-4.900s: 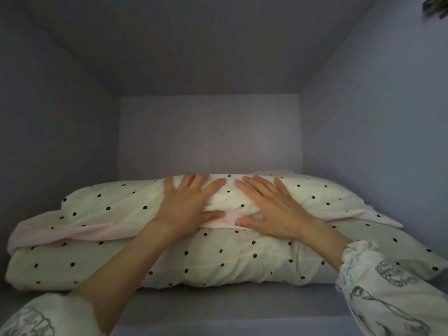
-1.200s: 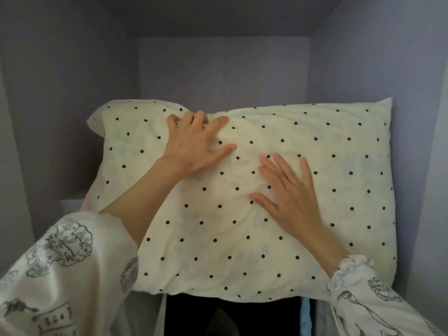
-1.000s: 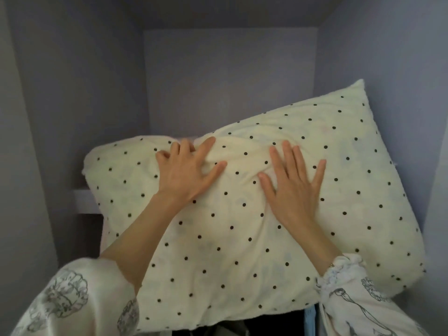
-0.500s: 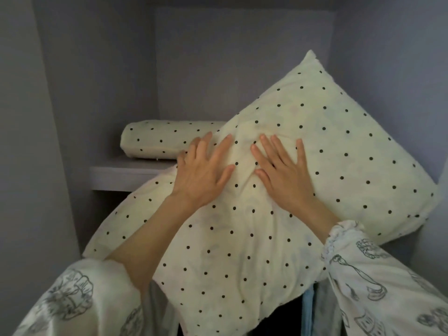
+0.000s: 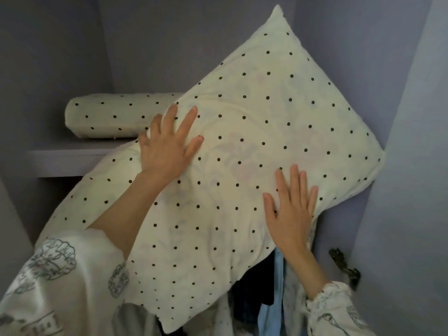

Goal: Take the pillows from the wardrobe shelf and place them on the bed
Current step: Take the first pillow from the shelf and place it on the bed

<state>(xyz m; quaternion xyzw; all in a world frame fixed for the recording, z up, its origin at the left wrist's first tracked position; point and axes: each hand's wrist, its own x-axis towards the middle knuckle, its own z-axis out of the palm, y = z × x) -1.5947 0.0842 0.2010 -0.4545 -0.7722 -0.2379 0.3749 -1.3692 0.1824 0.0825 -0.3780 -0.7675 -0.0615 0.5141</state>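
A cream pillow with black dots (image 5: 242, 141) hangs tilted in front of the wardrobe shelf (image 5: 63, 161), one corner pointing up toward the back right. My left hand (image 5: 167, 146) presses on its upper left edge with fingers spread. Lower down, my right hand (image 5: 291, 209) lies flat near the pillow's lower right edge. Both hands hold the pillow between them. A second dotted pillow (image 5: 109, 117) lies flat on the shelf at the back left, its right end hidden behind the held one.
The wardrobe's right wall (image 5: 400, 166) touches the held pillow's right corner. Hanging clothes (image 5: 269, 299), dark and light blue, show below the pillow. A dark metal hinge (image 5: 344, 267) sits at the lower right. The left wall stands close beside the shelf.
The top pillow has come off the stack and out of the shelf, tilting steeply. My right hand has slid from the pillow's middle to its lower right edge. The second pillow has come into sight.
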